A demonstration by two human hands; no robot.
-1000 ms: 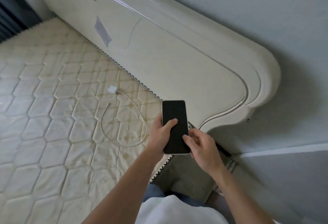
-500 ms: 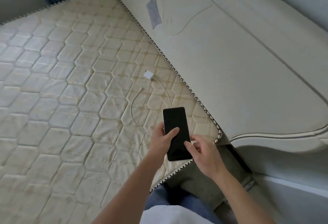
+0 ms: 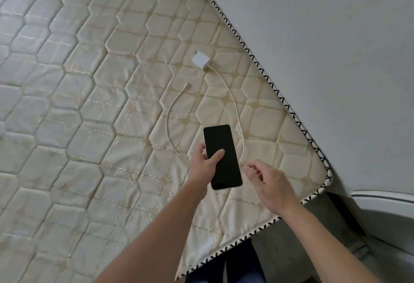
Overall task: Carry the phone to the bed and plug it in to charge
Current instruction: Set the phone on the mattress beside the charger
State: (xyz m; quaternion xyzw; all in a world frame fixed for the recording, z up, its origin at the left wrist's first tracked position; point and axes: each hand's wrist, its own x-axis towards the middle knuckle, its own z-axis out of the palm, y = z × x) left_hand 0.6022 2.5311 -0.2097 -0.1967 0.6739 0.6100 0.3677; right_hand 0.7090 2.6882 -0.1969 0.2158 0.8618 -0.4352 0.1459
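A black-screened phone is held face up over the bare quilted mattress, with my left hand gripping its left edge and the thumb across the screen. My right hand hovers just right of the phone, fingers loosely apart, holding nothing. A white charger block lies on the mattress beyond the phone. Its white cable curves down past the phone, passes behind it and loops back up to a free connector end.
The cream headboard runs along the mattress's right side. The mattress corner with black-stitched trim lies right of my hands. Below it is grey floor and my dark trouser legs.
The view has moved in over the mattress. My right hand has let go of the phone's lower edge and shifted right; my left hand still holds the phone.
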